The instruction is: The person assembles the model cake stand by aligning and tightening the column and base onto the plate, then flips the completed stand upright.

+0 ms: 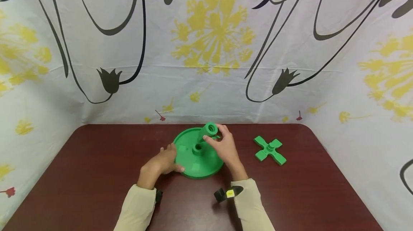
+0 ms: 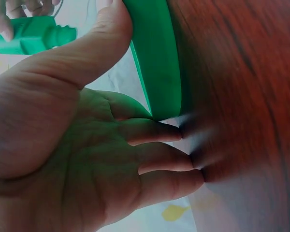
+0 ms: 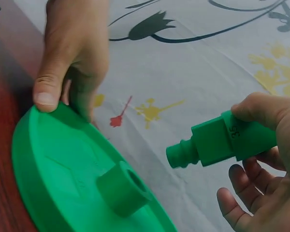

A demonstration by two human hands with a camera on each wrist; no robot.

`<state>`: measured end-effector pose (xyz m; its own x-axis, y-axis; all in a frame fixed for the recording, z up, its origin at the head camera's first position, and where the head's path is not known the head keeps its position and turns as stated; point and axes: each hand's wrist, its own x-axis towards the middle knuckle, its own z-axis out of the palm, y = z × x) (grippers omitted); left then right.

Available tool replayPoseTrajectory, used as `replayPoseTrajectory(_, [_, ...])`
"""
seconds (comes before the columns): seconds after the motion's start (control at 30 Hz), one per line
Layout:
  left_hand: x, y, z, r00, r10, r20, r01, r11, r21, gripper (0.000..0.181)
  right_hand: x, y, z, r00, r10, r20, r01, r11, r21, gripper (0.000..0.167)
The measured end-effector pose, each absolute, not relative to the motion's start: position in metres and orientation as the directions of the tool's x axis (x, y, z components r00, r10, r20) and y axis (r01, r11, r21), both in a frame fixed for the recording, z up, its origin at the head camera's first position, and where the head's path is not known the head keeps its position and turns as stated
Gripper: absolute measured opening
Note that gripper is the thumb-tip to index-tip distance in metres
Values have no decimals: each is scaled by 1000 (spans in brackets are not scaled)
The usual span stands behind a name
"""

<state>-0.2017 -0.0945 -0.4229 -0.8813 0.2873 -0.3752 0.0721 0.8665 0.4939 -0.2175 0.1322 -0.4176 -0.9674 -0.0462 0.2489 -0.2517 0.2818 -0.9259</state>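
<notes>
On the table lies a round green dish (image 1: pixel 208 164) with a raised rim and a hollow socket (image 3: pixel 118 191) at its centre. My left hand (image 1: pixel 162 160) holds the dish's left edge, thumb over the rim and the other fingers outside it, their tips down at the tabletop. In my right hand (image 1: pixel 227 148), thumb and fingers pinch a green post (image 3: pixel 215 142) with a threaded end and a number marked on its side. That post is tilted above the dish, its threaded end pointing toward the socket but apart from it.
To the right of the dish, a green cross-shaped piece (image 1: pixel 270 148) with a round knob in its middle lies on the dark red-brown table (image 1: pixel 96 173). Patterned white cloth (image 1: pixel 180 91) hangs behind the table and along both sides.
</notes>
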Motion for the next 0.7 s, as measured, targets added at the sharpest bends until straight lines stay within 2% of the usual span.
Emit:
replayPoseTrajectory(0.27, [-200, -97, -424, -883, 283, -374, 59, 859, 509, 99, -216, 121, -428, -956, -91, 280, -292, 427, -856, 46])
replayPoseTrajectory(0.7, [-202, -96, -426, -890, 283, -359, 78, 868, 491, 100, -218, 116, -434, -949, -145, 281, -315, 507, -802, 48])
